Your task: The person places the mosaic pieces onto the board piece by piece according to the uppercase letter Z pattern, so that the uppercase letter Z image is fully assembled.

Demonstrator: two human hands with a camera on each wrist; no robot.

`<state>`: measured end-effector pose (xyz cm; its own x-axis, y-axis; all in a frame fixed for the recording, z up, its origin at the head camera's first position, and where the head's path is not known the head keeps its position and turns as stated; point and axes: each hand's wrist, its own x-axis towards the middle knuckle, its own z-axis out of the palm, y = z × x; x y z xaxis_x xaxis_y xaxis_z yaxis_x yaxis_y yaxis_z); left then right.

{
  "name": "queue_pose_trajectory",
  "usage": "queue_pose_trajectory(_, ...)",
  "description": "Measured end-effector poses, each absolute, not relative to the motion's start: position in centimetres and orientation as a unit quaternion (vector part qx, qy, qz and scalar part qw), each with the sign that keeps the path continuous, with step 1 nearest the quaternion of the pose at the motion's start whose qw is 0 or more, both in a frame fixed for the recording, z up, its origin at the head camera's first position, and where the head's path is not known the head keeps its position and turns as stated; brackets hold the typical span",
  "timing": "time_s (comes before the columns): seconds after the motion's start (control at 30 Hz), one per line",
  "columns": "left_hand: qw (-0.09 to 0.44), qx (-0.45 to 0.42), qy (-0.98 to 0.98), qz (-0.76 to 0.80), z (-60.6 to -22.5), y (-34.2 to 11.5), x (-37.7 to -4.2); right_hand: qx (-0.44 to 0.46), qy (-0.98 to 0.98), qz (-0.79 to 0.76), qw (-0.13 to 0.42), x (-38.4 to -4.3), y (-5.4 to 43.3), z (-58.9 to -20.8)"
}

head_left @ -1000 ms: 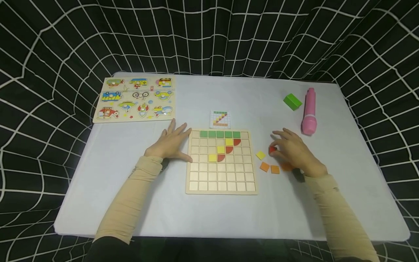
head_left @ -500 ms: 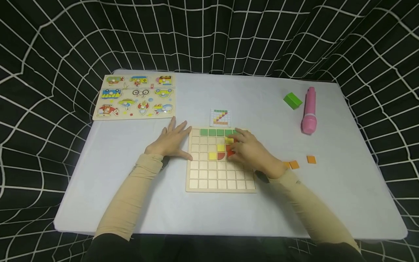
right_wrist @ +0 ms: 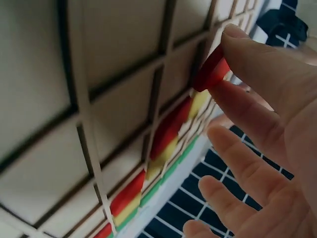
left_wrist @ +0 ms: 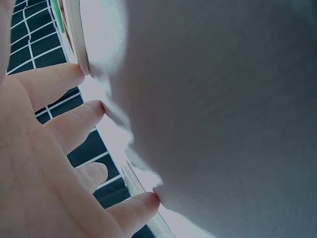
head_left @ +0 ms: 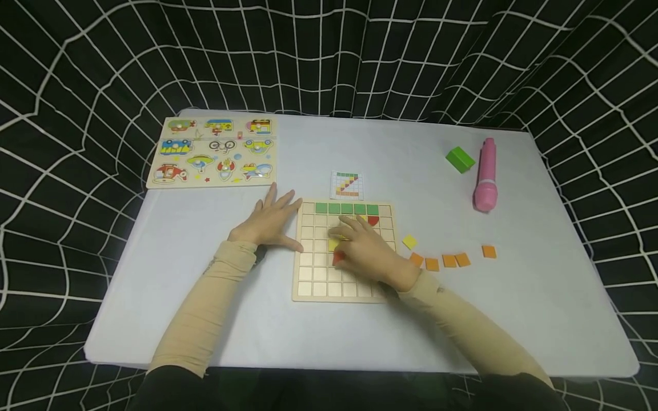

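The wooden grid board [head_left: 311, 275] lies mid-table, with a row of green square tiles [head_left: 347, 209] near its top and yellow squares and red quarter-round tiles running diagonally below. My left hand [head_left: 267, 222] has its fingers spread, with the thumb and a fingertip touching the board's left edge. Over the board, my right hand [head_left: 367, 246] pinches a red quarter-round tile [right_wrist: 212, 69] between thumb and index finger, tilted just above the grid in the right wrist view. That hand covers part of the diagonal. A yellow square tile [head_left: 333, 245] shows beside its fingers.
A small pattern card [head_left: 347, 185] lies behind the board. Right of the board are a loose yellow tile [head_left: 409, 242] and several orange tiles [head_left: 449, 261]. A vehicle puzzle board [head_left: 212, 154], a green block [head_left: 460, 159] and a pink microphone-shaped object [head_left: 486, 177] lie farther back.
My right hand has picked up the red tile from the table at the right and carried it left over the board. My left hand stays at the board's edge.
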<state>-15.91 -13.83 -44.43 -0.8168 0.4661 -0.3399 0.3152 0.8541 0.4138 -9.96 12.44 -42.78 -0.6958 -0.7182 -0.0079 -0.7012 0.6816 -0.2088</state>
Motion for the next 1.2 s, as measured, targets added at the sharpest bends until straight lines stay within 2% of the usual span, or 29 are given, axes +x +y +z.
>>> queue_pose_trajectory(0.37, 0.222, 0.204, 0.938, 0.171, -44.4, -13.9, -16.0, -0.4, 0.911, -0.099, -0.001, -10.2, 12.0, -43.7)
queue_pose_trajectory(0.73, 0.221, 0.205, 0.938, 0.171, -44.5, -13.8, -16.1, -0.372, 0.919, -0.131, 0.011, -10.4, 13.1, -43.2)
queue_pose_trajectory(1.2, 0.223, 0.202, 0.939, 0.168, -44.6, -13.7, -15.9, -0.183, 0.977, -0.111, 0.005, -10.8, 21.8, -42.7)
